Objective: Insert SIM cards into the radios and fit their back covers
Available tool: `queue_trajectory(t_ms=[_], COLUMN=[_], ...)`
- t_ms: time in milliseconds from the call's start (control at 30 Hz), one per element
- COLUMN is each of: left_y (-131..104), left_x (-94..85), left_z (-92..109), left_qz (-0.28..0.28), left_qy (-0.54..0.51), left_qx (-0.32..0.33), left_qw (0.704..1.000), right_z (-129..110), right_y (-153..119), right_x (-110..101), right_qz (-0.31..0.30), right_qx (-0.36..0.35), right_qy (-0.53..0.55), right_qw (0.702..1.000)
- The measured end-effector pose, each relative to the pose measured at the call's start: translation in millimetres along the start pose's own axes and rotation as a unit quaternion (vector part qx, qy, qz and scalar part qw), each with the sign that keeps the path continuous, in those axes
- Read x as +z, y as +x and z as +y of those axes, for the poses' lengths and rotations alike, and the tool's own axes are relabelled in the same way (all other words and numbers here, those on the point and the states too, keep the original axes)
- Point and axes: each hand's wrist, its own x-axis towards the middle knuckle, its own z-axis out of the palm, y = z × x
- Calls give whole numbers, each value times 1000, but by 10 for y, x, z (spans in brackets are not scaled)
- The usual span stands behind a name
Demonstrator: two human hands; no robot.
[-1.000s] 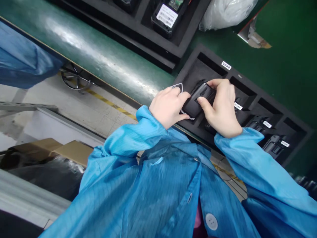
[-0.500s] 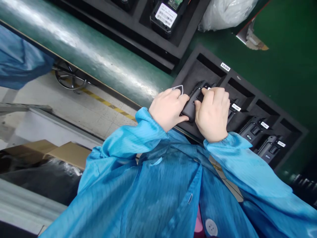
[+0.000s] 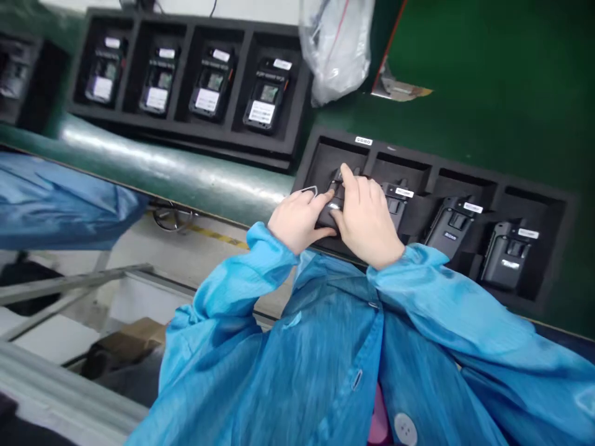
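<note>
A black handheld device (image 3: 327, 218) is between my two hands at the left end of a black foam tray (image 3: 395, 150). My left hand (image 3: 296, 222) grips its left side, thumb along the lower edge. Across its upper right part lies my right hand (image 3: 368, 222), fingers bent over it and thumb pressed on its face. Much of the device is hidden by my fingers. A thin pale-edged loop (image 3: 310, 189) sticks out above my left fingers; what it belongs to is unclear. Similar devices, one a dark labelled device (image 3: 450, 228), lie in the tray's other compartments.
Back left, another foam tray (image 3: 223, 133) holds several devices with white labels. A clear plastic bag (image 3: 337, 56) lies beside it on the green table (image 3: 488, 80). At the far left is a co-worker's blue sleeve (image 3: 69, 198). A cardboard box (image 3: 139, 337) sits below the table edge.
The view has turned and shifted, bringing the whole back tray into sight. Both hands stay on the same device; my right fingers now lie more over its top.
</note>
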Motion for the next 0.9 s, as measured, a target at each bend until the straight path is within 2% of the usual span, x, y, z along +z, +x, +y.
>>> queue_trajectory(t_ms=[67,100,200,267,333,433,600,667,767,900], left_y=[-80,-136,-329,-428,-473,-447,-324,-278,-172,149], left_x=[-2,5,66,130,191,238,156,92,35,84], left_z=[-39,-60,-123,-161,-196,-243,-218,-109,166,556], left_qz=[35,66,153,158,139,124,123,135,151,142], left_qy=[-21,-30,-28,-17,-14,-4,33,43,44,48], left_qx=[-8,-35,-186,-264,-293,-304,-316,-316,-302,-261], left_qw=[999,997,970,951,946,945,940,938,940,953], right_z=[47,83,259,420,583,771,944,1027,1236,1640], right_y=[-209,-356,-899,-1267,-1576,-1883,-2073,-2123,-2226,-2337], right_x=[-169,-256,-432,-434,-361,-222,-147,-164,-216,-323], right_qz=[53,77,113,107,83,72,94,109,121,128], right_qx=[13,18,26,40,57,82,143,167,200,233], right_qy=[97,143,235,252,245,177,86,61,18,-62], right_qw=[994,987,965,961,964,978,982,978,972,962])
